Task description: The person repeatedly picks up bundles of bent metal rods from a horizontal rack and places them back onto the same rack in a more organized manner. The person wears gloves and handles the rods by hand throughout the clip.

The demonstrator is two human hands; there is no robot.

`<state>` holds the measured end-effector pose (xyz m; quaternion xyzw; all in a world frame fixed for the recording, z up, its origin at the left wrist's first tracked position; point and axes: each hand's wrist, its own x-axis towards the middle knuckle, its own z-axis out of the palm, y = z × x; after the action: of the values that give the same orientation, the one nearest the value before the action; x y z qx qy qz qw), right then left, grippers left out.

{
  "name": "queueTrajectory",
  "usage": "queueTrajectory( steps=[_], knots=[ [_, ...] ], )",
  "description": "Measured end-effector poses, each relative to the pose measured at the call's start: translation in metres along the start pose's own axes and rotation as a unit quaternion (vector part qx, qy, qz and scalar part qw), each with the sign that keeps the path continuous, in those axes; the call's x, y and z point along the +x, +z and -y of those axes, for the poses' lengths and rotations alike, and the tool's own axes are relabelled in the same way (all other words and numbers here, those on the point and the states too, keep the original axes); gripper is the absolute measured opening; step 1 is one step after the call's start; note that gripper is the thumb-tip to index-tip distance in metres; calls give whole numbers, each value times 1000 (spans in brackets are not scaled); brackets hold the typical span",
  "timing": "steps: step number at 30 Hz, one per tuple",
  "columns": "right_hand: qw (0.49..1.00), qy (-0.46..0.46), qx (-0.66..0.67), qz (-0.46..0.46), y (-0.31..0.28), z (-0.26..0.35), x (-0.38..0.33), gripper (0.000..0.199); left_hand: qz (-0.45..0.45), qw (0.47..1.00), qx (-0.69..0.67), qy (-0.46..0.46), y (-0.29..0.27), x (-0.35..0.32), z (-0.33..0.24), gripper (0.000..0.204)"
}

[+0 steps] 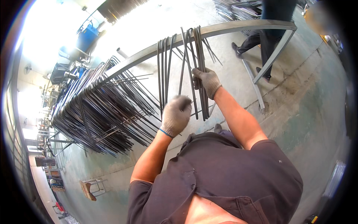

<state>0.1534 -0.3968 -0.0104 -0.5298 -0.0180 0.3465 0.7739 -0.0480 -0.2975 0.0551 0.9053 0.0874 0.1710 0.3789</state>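
Several dark bent metal rods (160,71) hang over a square steel rail (143,56) in front of me. My right hand (209,81), in a light knitted glove, is closed round a tight bundle of these rods (201,100), with the thumb across their front. To its left, my left hand (176,115), gloved too and slightly blurred, has its fingers curled in. One slanting rod (181,74) runs down from the rail into that hand. The lower part of this rod is hidden behind the glove.
A dense stack of similar bent rods (100,115) hangs on the rail's left part. At the right, another person's legs (266,52) stand beyond the rail, near its slanted leg (276,54). A small stool (88,190) stands at lower left, a blue bin (87,36) at far left.
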Motion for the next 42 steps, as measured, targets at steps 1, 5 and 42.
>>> queueTrajectory(
  steps=[1,5,42],
  knots=[
    [1000,-3,1,-4,2,2,-2,32,-34,999,-2,2,-9,14,-5,10],
    [1000,-7,8,-7,7,6,-3,32,-149,978,144,36,-13,87,6,27],
    [998,-6,-8,65,-19,29,-18,39,-8,869,-360,-338,47,219,35,9]
  ],
)
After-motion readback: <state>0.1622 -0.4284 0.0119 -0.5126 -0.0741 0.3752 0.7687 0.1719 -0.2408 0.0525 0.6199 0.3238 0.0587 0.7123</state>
